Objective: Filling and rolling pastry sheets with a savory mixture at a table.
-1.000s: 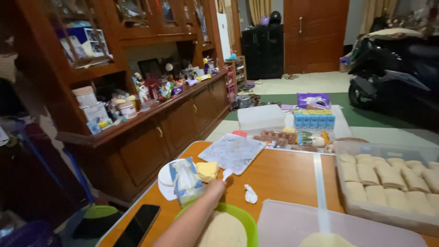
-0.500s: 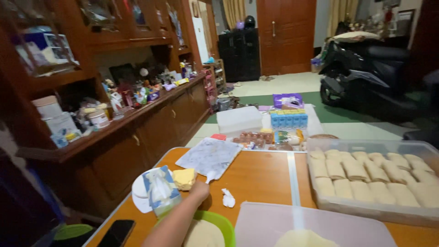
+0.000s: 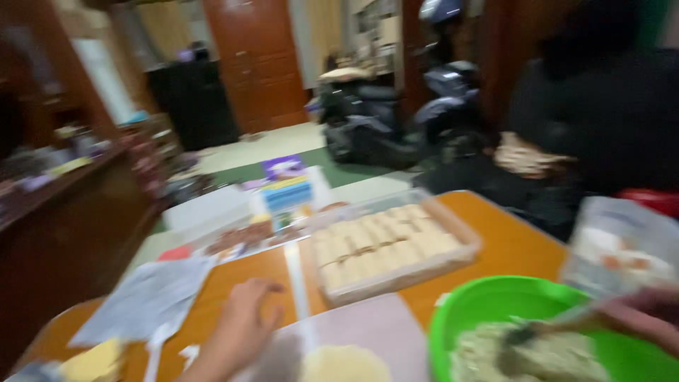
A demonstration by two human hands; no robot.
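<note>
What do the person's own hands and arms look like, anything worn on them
Both are bare. The left hand and its forearm show no sleeve, glove, ring or watch. Only part of the right hand shows at the frame edge, also ungloved. The picture is motion-blurred, so small details cannot be told.

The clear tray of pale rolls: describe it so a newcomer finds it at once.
On the orange-brown table, look past the green bowl toward the far edge. The clear tray sits there, the only container holding neat rows of pale rolls.

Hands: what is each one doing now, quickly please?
Left hand: fingers curled, resting on table, holding nothing visible.
Right hand: closed on spoon in green bowl.
</note>
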